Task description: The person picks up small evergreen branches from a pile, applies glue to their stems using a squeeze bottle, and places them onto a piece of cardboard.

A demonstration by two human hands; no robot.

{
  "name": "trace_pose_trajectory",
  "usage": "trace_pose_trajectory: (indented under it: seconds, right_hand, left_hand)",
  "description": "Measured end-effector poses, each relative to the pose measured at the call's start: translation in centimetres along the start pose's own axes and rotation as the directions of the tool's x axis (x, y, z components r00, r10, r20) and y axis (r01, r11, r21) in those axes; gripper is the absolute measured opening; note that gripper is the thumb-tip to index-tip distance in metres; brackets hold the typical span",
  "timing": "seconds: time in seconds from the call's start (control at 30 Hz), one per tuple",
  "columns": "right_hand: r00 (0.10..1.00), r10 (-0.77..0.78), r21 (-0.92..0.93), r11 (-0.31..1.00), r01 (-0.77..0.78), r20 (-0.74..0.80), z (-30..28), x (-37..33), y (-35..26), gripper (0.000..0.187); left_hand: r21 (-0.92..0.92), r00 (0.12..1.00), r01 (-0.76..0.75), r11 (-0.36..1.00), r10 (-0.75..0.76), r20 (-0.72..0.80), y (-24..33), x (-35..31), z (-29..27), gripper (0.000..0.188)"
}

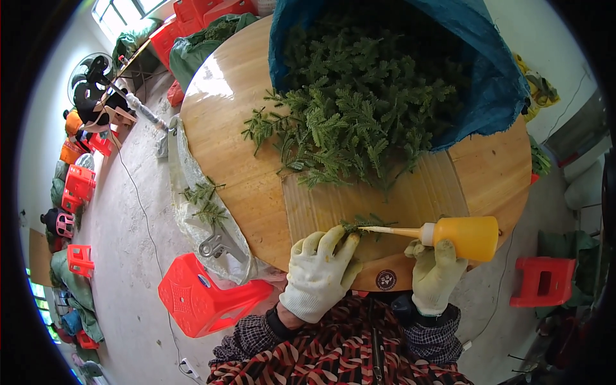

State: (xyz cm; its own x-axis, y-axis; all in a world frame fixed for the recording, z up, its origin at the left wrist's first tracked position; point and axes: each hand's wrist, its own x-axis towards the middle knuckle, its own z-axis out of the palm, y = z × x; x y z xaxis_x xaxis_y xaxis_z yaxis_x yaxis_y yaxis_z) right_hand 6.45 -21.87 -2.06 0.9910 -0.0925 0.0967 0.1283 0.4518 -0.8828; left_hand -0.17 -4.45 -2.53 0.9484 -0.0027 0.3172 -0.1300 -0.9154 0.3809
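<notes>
My left hand (317, 273), in a white knit glove, pinches a small green fir sprig (351, 225) at the near edge of the round wooden table (237, 167). My right hand (437, 273), in a glove with yellowish fingers, grips a yellow squeeze bottle (468, 238) lying sideways. The bottle's long thin nozzle points left, and its tip is at the sprig, just beside my left fingertips. Whether anything comes out of the tip is too small to see. Beneath the sprig lies a sheet of ribbed cardboard (423, 186).
A blue sack (497, 70) spills a heap of fir sprigs (366, 109) over the far side of the table. Clear plastic (183, 212), loose sprigs (208, 202) and a metal clamp (220, 246) are at the left edge. Red stools (192, 295) stand on both sides.
</notes>
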Motion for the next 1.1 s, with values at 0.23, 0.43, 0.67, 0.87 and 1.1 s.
trace_pose_trajectory:
  seconds: [0.23,0.43,0.67,0.87,1.1]
  right_hand:
    - [0.995,0.028,0.044,0.999,-0.024,-0.099,0.5,-0.1,0.0,0.022]
    - [1.000,-0.004,0.093,0.996,0.006,-0.023,-0.4,-0.2,0.2,0.019]
    - [1.000,0.001,0.010,1.000,-0.001,-0.029,0.0,-0.3,0.3,0.021]
    - [0.999,0.011,0.014,1.000,-0.011,-0.046,-0.2,-0.1,0.4,0.020]
    - [0.997,-0.006,0.021,1.000,0.008,-0.072,-0.3,-0.1,0.2,0.018]
  left_hand:
    - [0.010,1.000,0.003,1.000,-0.003,0.005,0.0,0.0,0.1,0.046]
    - [0.007,1.000,-0.007,1.000,0.007,-0.018,0.0,-0.1,0.1,0.045]
    - [-0.004,1.000,-0.009,1.000,0.009,-0.026,0.0,-0.1,0.2,0.045]
    - [-0.007,0.999,-0.014,1.000,0.013,-0.041,0.0,-0.1,0.2,0.046]
    - [0.010,1.000,-0.002,1.000,0.003,-0.027,0.0,0.0,0.1,0.045]
